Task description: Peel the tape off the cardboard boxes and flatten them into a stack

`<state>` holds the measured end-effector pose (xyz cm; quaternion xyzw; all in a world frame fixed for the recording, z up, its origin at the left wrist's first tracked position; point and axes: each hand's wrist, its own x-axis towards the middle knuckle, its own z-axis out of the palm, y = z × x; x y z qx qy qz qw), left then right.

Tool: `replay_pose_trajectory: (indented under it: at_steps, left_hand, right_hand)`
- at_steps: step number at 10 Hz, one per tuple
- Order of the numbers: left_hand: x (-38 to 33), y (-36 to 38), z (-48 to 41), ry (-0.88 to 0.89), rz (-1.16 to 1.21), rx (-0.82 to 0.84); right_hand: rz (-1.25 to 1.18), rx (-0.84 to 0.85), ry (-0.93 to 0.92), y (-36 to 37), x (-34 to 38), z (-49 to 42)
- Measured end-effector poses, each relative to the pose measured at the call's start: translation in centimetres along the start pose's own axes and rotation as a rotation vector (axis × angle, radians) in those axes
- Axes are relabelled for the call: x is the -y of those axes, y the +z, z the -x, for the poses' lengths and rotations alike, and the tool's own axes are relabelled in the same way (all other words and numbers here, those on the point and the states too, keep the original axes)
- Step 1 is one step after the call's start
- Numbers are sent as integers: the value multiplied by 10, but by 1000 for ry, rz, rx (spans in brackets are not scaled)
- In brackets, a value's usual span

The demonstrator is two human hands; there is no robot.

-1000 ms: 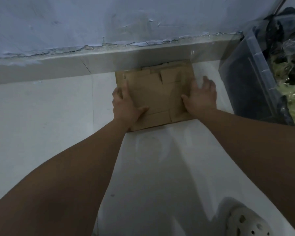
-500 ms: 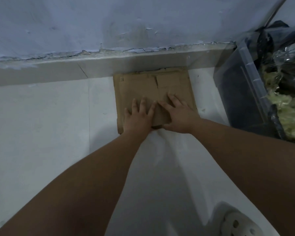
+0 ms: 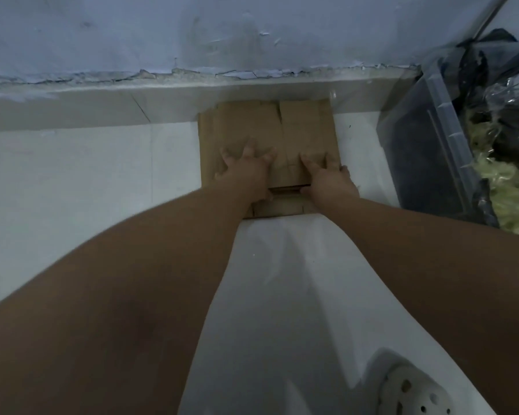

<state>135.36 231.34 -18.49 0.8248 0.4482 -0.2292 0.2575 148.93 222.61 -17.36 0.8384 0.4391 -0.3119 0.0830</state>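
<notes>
The flattened cardboard lies on the white floor, its far edge against the skirting. We press our left hand, fingers spread wide, and our right hand, fingers straight, flat on its near half. Open floor runs along its left edge; a clear bin stands near the right edge, and a white clog lies well apart, nearer us.

The cardboard lies flat with its far edge against the wall, so there is no room behind it. A see-through bin stands near on the right, with just a thin strip of floor between. On the left the floor is wide. The left hand and right hand cover the near part.
</notes>
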Motion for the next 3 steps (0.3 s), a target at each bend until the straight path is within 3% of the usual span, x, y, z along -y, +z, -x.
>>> replay_pose_trajectory:
  at_steps: [1, 2, 3]
  left_hand:
    - [19, -18, 0, 137, -204, 60]
    - [26, -31, 11, 132, -180, 12]
    - [6, -28, 27, 116, -128, -192]
  right_hand:
    - [151, 36, -21, -8, 1, 1]
    - [274, -26, -73, -20, 11, 9]
    - [251, -154, -162, -25, 23, 20]
